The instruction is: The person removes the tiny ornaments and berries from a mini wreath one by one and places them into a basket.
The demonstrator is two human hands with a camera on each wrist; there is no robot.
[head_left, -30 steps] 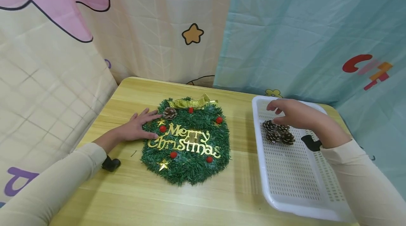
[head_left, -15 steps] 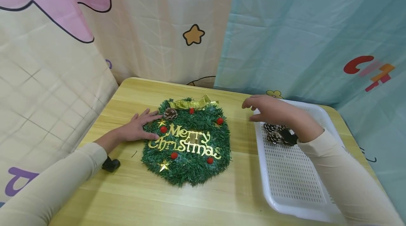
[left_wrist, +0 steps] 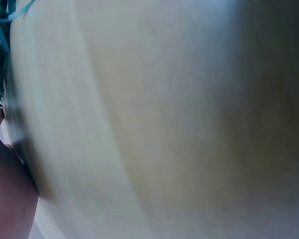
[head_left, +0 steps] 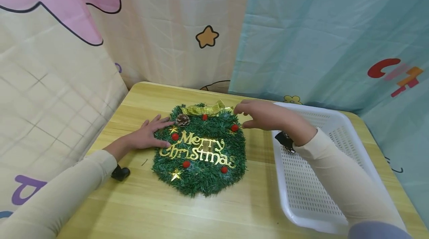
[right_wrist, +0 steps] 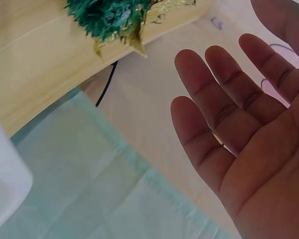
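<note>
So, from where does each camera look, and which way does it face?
Head: on the head, facing forward and down to the wreath and basket; sleeves, left hand and right hand show.
Left wrist: on that wrist, facing mostly the blurred table; part of the left hand shows.
Right wrist: on that wrist, facing the wreath's edge and the curtain; fingers and palm show.
Shared by head and right wrist: the wreath.

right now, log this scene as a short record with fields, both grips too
wreath: on the table, gold lettering reads Merry Christmas
pinecone: on the wreath's upper left
red balls: five visible on the wreath
basket: white, right of the wreath
left grip: spread, touching the wreath's left side
right grip: holding nothing, by the wreath's upper right, contact unclear
</note>
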